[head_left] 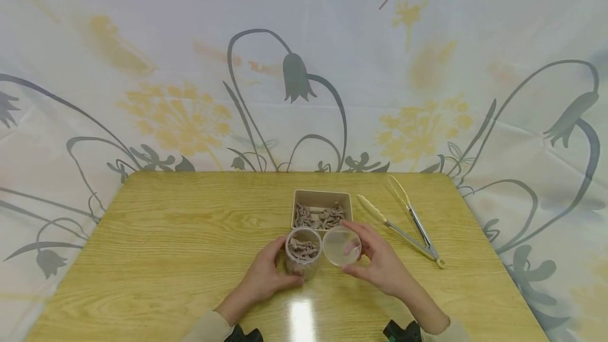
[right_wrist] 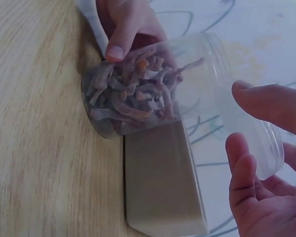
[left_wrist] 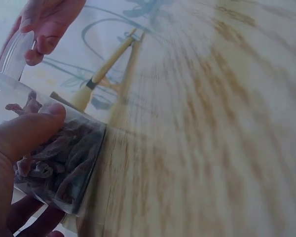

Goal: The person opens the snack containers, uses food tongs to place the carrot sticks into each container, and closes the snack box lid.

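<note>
My left hand (head_left: 266,277) grips a clear plastic jar (head_left: 311,271) that stands upright on the table without a lid. Brownish-grey, twisted dried strips (right_wrist: 138,94) fill its lower part, as the right wrist view shows. Thumb and fingers wrap the jar's wall from the left. Just right of the jar's mouth, my right hand (head_left: 382,263) holds a round translucent lid (head_left: 339,247) by its edge, between thumb and fingers. In the right wrist view the lid (right_wrist: 264,153) is off the jar, close to its rim.
Behind the jar sits a beige rectangular box (head_left: 328,197) with more of the same strips inside. Metal tongs (head_left: 420,227) with cream tips lie spread to the right. The wooden table (head_left: 190,226) ends at a flower-patterned cloth (head_left: 332,9) at the back.
</note>
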A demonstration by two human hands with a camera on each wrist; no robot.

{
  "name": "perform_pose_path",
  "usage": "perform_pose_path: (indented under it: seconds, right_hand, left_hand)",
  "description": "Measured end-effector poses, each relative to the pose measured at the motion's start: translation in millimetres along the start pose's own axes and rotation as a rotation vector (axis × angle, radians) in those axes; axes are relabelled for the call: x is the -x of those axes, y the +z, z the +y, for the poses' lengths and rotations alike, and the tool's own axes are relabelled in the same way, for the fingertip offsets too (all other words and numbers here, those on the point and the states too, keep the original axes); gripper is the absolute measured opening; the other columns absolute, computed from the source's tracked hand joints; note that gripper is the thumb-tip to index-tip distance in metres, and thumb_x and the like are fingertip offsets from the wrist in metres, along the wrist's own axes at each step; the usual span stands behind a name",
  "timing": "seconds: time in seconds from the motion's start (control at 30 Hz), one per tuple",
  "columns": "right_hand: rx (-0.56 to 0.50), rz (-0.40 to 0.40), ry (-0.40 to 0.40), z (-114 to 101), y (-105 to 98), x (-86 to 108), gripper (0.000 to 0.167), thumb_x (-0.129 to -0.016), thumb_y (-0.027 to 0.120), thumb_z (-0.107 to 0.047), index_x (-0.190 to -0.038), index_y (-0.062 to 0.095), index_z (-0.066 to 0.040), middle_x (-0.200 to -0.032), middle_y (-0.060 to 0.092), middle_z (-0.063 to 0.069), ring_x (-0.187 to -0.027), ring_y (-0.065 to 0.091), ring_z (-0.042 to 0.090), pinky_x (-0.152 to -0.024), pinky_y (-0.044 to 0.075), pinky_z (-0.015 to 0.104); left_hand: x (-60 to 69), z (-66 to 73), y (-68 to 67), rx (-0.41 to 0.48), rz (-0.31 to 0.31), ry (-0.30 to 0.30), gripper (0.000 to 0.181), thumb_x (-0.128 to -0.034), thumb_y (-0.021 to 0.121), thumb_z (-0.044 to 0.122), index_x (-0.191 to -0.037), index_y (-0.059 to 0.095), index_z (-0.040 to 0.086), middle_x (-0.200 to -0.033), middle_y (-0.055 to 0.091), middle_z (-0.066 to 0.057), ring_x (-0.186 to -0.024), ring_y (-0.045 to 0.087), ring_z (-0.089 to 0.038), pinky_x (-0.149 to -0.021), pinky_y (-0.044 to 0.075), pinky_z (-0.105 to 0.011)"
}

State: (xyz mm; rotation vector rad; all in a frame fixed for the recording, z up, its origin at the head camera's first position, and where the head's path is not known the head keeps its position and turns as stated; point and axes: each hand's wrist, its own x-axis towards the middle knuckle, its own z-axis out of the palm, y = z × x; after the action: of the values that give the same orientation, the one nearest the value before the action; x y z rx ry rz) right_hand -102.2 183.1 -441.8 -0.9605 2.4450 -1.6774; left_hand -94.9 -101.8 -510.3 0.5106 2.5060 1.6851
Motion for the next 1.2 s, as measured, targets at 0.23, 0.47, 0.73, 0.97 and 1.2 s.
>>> perform_pose_path:
  seconds: [0.23, 0.47, 0.73, 0.97, 1.2]
  right_hand:
    - [-0.011, -0.003, -0.006, -1.5, -0.9, -0.2, 0.084, -0.076, 0.084, 0.001, -0.149, 0.042, -0.005, -0.137, 0.046, 0.019, -0.090, 0.057, 0.014, -0.068, 0.054, 0.025]
    - [-0.053, 0.005, -0.025, -1.5, -0.4, 1.2, 0.083, -0.076, 0.082, 0.004, -0.148, 0.042, -0.003, -0.133, 0.048, 0.021, -0.092, 0.058, 0.015, -0.072, 0.056, 0.026]
    - [-0.059, 0.039, -0.042, 1.1, 3.6, 4.5, 0.084, -0.075, 0.082, 0.005, -0.149, 0.042, -0.004, -0.131, 0.051, 0.020, -0.102, 0.058, 0.016, -0.079, 0.055, 0.025]
    - [-0.199, 0.111, -0.092, -0.6, 5.9, 5.8, 0.083, -0.077, 0.076, 0.015, -0.149, 0.037, 0.002, -0.144, 0.048, 0.008, -0.125, 0.051, 0.017, -0.097, 0.049, 0.027]
    - [-0.320, 0.156, -0.090, -3.9, 9.2, 2.0, 0.077, -0.076, 0.075, 0.017, -0.143, 0.038, 0.011, -0.143, 0.049, 0.019, -0.125, 0.053, 0.018, -0.099, 0.048, 0.028]
  left_hand:
    - [3.3, 6.7, -2.5, -0.004, 0.004, -0.034, 0.092, -0.0631, 0.094, 0.029, -0.143, 0.050, 0.019, -0.128, 0.061, 0.004, -0.115, 0.057, -0.021, -0.096, 0.047, -0.047]
    - [3.1, 10.3, -7.7, -0.044, 0.048, 0.002, 0.090, -0.0639, 0.094, 0.026, -0.142, 0.051, 0.018, -0.129, 0.058, 0.011, -0.116, 0.054, -0.020, -0.086, 0.050, -0.037]
    - [3.3, 12.1, -13.0, -0.068, 0.072, 0.057, 0.088, -0.0631, 0.095, 0.021, -0.140, 0.052, 0.022, -0.128, 0.055, 0.013, -0.117, 0.055, -0.022, -0.086, 0.051, -0.033]
    - [5.8, 16.2, -14.2, -0.117, 0.063, 0.083, 0.088, -0.0621, 0.095, 0.019, -0.139, 0.052, 0.029, -0.129, 0.053, 0.013, -0.118, 0.053, -0.017, -0.085, 0.054, -0.033]
    - [9.0, 18.7, -14.3, -0.204, 0.072, 0.131, 0.091, -0.0609, 0.095, 0.020, -0.139, 0.050, 0.031, -0.128, 0.053, 0.011, -0.116, 0.054, -0.016, -0.089, 0.054, -0.041]
